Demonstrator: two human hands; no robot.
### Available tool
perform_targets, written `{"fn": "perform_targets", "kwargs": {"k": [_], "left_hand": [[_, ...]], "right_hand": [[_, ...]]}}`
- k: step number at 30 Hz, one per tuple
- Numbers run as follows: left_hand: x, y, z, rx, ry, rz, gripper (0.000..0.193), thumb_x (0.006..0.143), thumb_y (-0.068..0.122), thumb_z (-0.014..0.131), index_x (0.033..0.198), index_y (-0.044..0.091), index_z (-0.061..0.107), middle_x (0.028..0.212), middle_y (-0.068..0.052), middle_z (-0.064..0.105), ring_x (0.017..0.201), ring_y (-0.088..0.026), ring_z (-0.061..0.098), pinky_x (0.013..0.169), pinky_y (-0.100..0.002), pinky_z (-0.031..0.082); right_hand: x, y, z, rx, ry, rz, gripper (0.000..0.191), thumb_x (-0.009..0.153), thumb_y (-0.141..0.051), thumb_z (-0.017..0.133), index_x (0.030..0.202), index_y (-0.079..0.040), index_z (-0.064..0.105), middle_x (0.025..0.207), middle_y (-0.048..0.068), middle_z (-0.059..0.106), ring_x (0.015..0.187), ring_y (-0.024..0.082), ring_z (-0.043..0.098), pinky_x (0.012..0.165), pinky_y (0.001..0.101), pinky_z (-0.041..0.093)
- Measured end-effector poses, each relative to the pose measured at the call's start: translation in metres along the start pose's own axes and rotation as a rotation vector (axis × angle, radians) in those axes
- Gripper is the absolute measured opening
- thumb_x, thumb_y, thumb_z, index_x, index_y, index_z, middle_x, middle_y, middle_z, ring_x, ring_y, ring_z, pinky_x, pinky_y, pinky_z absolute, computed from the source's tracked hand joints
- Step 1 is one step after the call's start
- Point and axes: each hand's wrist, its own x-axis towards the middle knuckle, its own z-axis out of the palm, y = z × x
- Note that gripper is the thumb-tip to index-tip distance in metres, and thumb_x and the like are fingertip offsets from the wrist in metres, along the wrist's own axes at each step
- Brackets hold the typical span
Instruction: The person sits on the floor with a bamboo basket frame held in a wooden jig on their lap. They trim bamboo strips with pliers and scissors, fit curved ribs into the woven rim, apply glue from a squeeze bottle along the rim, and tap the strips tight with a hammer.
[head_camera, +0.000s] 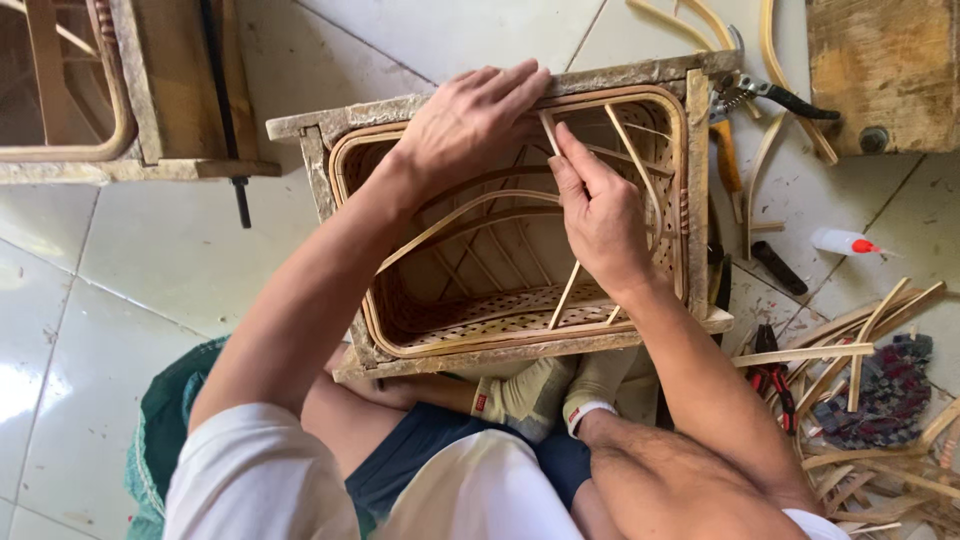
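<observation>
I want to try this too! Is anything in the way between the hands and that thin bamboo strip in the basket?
Nothing visible: the right hand already pinches the thin pale bamboo strip, and the left hand rests beside it on the woven bamboo basket.

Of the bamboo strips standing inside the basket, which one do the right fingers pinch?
The left strip, running from the far rim down to the basket floor. The right hand pinches its top; the neighbouring strip stands untouched.

The basket (500, 270) is pale woven bamboo, smooth and matt, set in a rough, weathered wooden frame (480, 100). Right of the frame lie metal pliers (760, 90) and split bamboo strips (860, 340). The floor (130, 250) is glossy white tile.
</observation>
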Motion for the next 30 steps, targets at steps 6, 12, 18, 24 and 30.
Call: {"fn": "perform_targets", "kwargs": {"k": [6,12,18,24,30], "left_hand": [[-0.005,0.000,-0.006,0.083,-0.112,0.150,0.063,0.100,0.017,0.069,0.159,0.010,0.048,0.160,-0.014,0.049,0.120,-0.024,0.061,0.105,-0.037,0.053],[0.004,0.016,-0.035,0.075,-0.154,0.164,0.071,0.091,0.013,0.070,0.157,0.008,0.044,0.160,-0.014,0.048,0.122,-0.028,0.061,0.106,-0.040,0.052],[0.008,0.023,-0.037,0.121,-0.220,0.158,0.074,0.093,0.009,0.071,0.161,0.009,0.041,0.164,-0.012,0.042,0.128,-0.029,0.057,0.111,-0.041,0.050],[0.006,0.030,-0.042,0.113,-0.320,0.088,0.083,0.083,0.007,0.072,0.159,0.012,0.040,0.163,-0.013,0.041,0.137,-0.031,0.051,0.115,-0.043,0.044],[0.000,0.021,-0.040,0.055,-0.265,0.086,0.073,0.093,0.014,0.071,0.160,0.013,0.041,0.165,-0.011,0.039,0.145,-0.033,0.046,0.120,-0.045,0.042]], "right_hand": [[0.000,-0.007,-0.004,-0.129,-0.044,-0.016,0.036,0.110,-0.023,0.054,0.140,-0.005,0.062,0.105,0.018,0.077,0.064,0.019,0.069,0.047,0.0284,0.055],[-0.007,-0.007,-0.002,-0.096,-0.038,0.033,0.037,0.107,-0.022,0.056,0.139,-0.004,0.062,0.086,0.014,0.076,0.053,0.019,0.064,0.039,0.0283,0.050],[-0.004,0.004,0.002,-0.032,-0.001,-0.125,0.038,0.109,-0.019,0.057,0.141,0.002,0.057,0.085,0.012,0.072,0.062,0.018,0.066,0.048,0.0286,0.055],[0.004,0.005,-0.019,-0.150,-0.161,-0.172,0.053,0.099,-0.032,0.064,0.138,0.003,0.056,0.077,0.010,0.072,0.058,0.017,0.064,0.051,0.0318,0.053],[0.016,0.004,-0.005,-0.293,-0.303,0.042,0.041,0.107,-0.030,0.054,0.141,-0.007,0.054,0.058,0.004,0.060,0.041,0.016,0.048,0.036,0.0335,0.042]]}}
